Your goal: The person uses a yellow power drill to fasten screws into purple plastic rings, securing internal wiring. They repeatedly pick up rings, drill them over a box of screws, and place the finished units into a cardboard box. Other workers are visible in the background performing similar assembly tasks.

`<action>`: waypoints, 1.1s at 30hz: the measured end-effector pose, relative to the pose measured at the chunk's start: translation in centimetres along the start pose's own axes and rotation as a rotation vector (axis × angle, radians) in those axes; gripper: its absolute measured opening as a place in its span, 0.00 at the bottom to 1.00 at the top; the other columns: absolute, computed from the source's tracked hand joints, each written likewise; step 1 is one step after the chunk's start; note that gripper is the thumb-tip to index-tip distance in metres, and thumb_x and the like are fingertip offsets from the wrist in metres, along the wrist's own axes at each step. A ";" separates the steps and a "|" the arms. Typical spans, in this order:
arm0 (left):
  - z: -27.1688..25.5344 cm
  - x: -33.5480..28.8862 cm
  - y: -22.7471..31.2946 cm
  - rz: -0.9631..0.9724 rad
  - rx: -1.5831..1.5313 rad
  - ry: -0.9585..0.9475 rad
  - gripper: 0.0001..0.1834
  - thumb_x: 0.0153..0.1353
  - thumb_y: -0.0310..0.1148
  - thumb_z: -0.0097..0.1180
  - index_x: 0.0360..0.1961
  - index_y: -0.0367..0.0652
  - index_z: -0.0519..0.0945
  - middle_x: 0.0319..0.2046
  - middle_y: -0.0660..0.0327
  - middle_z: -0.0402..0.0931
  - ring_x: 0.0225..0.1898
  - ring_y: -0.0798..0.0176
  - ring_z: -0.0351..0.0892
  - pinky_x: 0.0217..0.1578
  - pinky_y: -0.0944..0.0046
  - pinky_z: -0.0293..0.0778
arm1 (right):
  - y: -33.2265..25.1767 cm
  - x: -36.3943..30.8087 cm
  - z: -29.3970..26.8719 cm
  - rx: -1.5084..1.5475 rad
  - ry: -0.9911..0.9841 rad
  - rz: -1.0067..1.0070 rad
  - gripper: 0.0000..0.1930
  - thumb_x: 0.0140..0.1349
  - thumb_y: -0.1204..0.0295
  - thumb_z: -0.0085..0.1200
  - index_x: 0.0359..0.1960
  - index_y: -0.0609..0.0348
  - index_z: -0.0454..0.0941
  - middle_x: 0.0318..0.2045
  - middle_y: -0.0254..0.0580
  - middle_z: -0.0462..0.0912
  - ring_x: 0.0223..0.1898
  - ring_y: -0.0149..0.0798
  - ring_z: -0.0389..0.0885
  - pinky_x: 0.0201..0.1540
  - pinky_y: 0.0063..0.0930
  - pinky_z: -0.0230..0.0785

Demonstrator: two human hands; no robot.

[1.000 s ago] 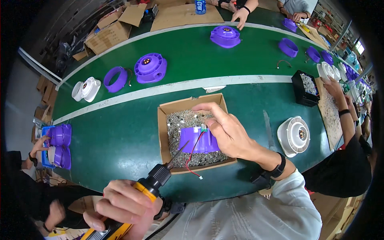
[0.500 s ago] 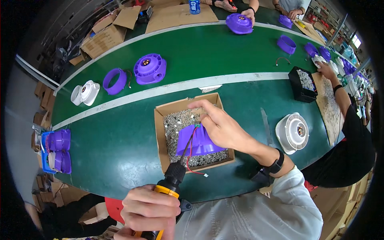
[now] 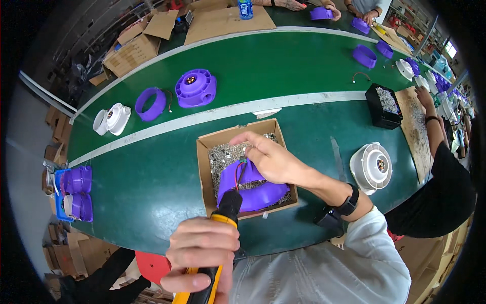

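Note:
My left hand (image 3: 203, 253) is wrapped around a yellow-and-black power screwdriver (image 3: 230, 209), its tip pointing away from me at a purple plastic ring (image 3: 263, 196). Under my right hand (image 3: 271, 159), the ring lies tilted over a cardboard box (image 3: 204, 172) of small metal screws (image 3: 220, 158). My right index finger and thumb reach over the ring's far edge, by a small green piece (image 3: 243, 160) with red and black wires; the other fingers are hidden behind the hand. The bit's tip is hard to make out. A white connector (image 3: 265, 215) hangs at the box's near edge.
On the green belt stand a purple housing (image 3: 196, 88), a purple ring (image 3: 150, 104) and white parts (image 3: 117, 119). A white round housing (image 3: 371, 167) sits right of my arm, near a black screw bin (image 3: 383, 106). Purple parts fill a blue tray (image 3: 62, 192) at left. Co-workers' hands work beyond.
The purple ring has tipped so its opening shows, and the screwdriver has moved right and steeper. Left-hand belt parts have shifted slightly right. The far co-worker's purple part has been turned and moved right.

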State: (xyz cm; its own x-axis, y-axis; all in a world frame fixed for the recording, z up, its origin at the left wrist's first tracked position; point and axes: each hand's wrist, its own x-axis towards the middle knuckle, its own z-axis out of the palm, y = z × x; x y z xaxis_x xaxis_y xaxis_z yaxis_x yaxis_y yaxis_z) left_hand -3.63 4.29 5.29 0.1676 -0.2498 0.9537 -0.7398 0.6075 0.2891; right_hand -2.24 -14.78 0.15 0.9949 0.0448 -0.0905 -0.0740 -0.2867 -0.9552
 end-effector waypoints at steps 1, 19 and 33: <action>0.0 0.0 0.3 -0.007 -0.003 0.003 0.33 0.56 0.54 0.56 0.52 0.45 0.59 0.24 0.54 0.70 0.18 0.53 0.74 0.20 0.54 0.75 | 0.0 0.1 -0.1 0.020 -0.027 0.042 0.17 0.62 0.80 0.33 0.51 0.60 0.67 0.40 0.45 0.75 0.42 0.33 0.72 0.49 0.26 0.63; -1.5 0.0 2.9 0.070 0.046 0.241 0.32 0.60 0.59 0.43 0.53 0.44 0.60 0.25 0.57 0.67 0.18 0.59 0.67 0.21 0.59 0.72 | -4.1 -1.0 1.6 -0.039 0.165 -0.312 0.15 0.63 0.77 0.34 0.51 0.61 0.65 0.33 0.51 0.75 0.35 0.44 0.75 0.42 0.36 0.65; -2.9 1.0 2.4 0.030 -0.232 0.778 0.24 0.55 0.50 0.55 0.40 0.40 0.68 0.15 0.66 0.58 0.12 0.70 0.55 0.15 0.71 0.53 | -5.8 -2.2 1.9 -0.192 0.035 -0.356 0.17 0.57 0.79 0.41 0.49 0.60 0.61 0.20 0.54 0.74 0.23 0.58 0.75 0.27 0.50 0.65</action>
State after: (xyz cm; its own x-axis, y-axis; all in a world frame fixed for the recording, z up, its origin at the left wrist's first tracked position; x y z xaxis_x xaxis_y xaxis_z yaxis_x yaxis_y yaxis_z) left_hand -3.38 7.71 7.21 0.6180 0.3133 0.7211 -0.6115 0.7680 0.1904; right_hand -4.12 -11.43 5.38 0.9580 0.1419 0.2491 0.2863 -0.4324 -0.8550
